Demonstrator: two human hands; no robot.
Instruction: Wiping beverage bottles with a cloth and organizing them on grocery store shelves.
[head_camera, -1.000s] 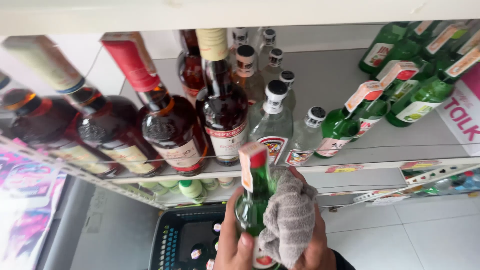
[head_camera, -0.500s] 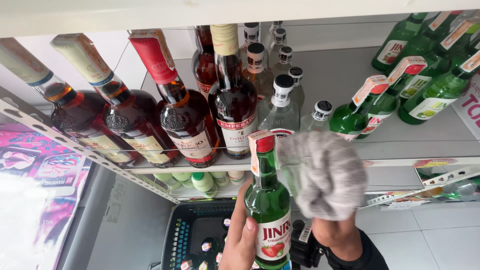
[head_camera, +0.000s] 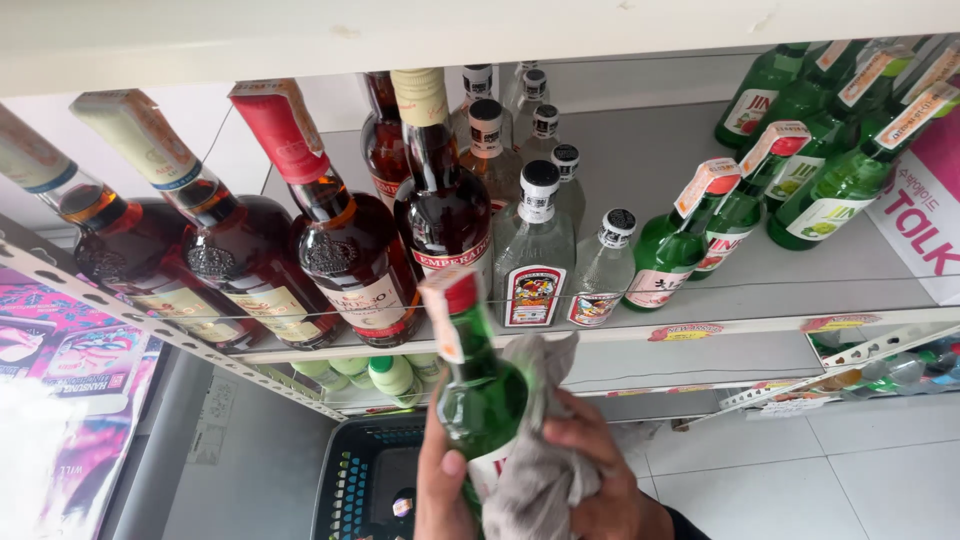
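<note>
Left hand grips smooth green glass bottle, soft grey cloth pressed against it

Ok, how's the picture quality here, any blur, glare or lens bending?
Head view: the green bottle and both hands, left and right, are slightly motion-soft; the shelf bows from wide-angle distortion; a washed-out bright patch sits bottom left; lighting is even, shadows faint.

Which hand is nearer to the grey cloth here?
The right hand: it grips the grey cloth and presses it against the green bottle. The left hand holds the bottle's other side, its thumb on the glass, beside the cloth.
</note>
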